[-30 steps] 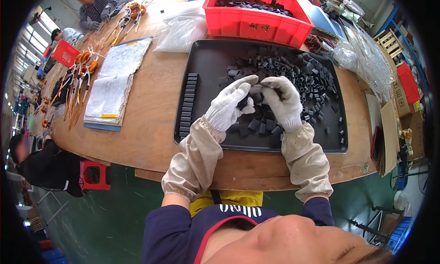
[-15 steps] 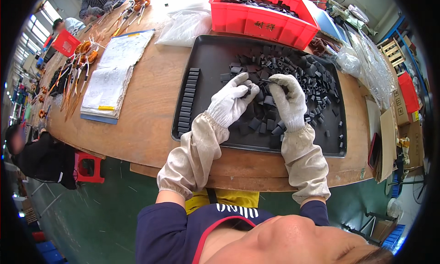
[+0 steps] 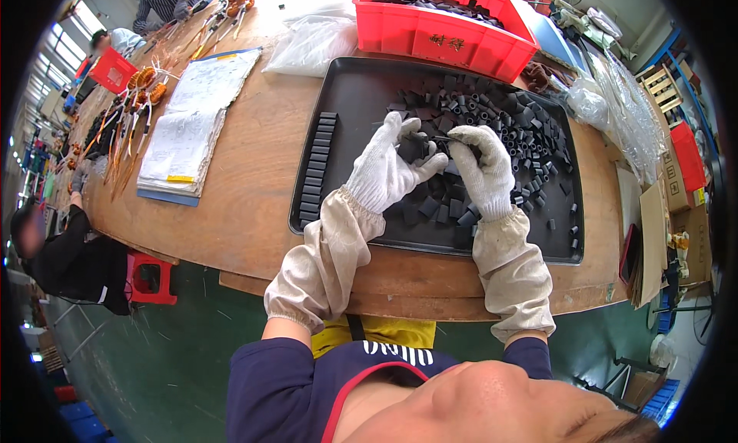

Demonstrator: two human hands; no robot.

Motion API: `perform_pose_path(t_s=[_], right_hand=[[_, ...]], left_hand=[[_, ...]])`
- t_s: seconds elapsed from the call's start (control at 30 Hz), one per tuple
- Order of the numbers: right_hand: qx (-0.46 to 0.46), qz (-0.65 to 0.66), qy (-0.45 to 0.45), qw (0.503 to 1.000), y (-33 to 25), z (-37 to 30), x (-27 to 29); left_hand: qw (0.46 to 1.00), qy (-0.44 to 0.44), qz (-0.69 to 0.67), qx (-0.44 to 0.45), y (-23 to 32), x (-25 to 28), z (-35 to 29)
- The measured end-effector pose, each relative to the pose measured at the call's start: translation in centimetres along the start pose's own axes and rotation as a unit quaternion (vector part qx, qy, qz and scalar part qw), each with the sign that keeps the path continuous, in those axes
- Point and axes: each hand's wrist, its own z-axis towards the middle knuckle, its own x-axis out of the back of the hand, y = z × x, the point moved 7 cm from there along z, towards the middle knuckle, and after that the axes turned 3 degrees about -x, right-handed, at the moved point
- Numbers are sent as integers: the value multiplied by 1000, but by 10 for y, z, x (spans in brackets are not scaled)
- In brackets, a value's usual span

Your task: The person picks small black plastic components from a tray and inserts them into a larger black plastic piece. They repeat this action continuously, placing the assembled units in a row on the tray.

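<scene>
My left hand (image 3: 387, 166), in a white glove, is over the pile of small black tubes and pieces (image 3: 503, 128) in a black tray (image 3: 354, 82). Its thumb is stretched away from its fingers; dark pieces show in the gap, and I cannot tell whether any is held. Beside it, the fingertips and thumb of my gloved right hand (image 3: 484, 166) pinch a thin dark rod-like thing (image 3: 440, 138), pointing toward the left hand. A neat column of black tubes (image 3: 314, 174) lies along the tray's left side.
Behind the tray stands a red bin (image 3: 430, 39) of dark pieces, next to clear plastic bags (image 3: 315, 47). Papers on a clipboard (image 3: 184, 128) and wired copper coils (image 3: 146, 86) lie to the left. Cardboard (image 3: 649, 243) stands at the right. Other people sit along the table at left.
My left hand's thumb and fingers have spread from a closed grip, the thumb moving toward the right hand. My right hand stays nearly in place, still pinching the thin thing.
</scene>
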Motion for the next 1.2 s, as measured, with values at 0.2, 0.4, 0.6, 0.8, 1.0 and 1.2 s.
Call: perform_pose_path(t_s=[0.2, 0.4, 0.6, 0.8, 1.0, 1.2], right_hand=[[-1, -4, -8, 1000, -1, 0, -2], [2, 4, -7, 1000, 0, -1, -2], [98, -100, 21, 990, -12, 1, -1], [192, -227, 19, 955, -20, -2, -5], [182, -174, 9, 968, -20, 0, -6], [-114, 138, 25, 983, 27, -7, -4]], left_hand=[[1000, -2, 14, -23, 7, 24, 3], [997, 27, 54, -41, 5, 1, -8], [922, 8, 384, -46, 13, -6, -15], [854, -38, 514, -71, 8, -18, -17], [884, -59, 462, -38, 7, -15, -17], [891, -35, 446, -73, 10, -7, -9]])
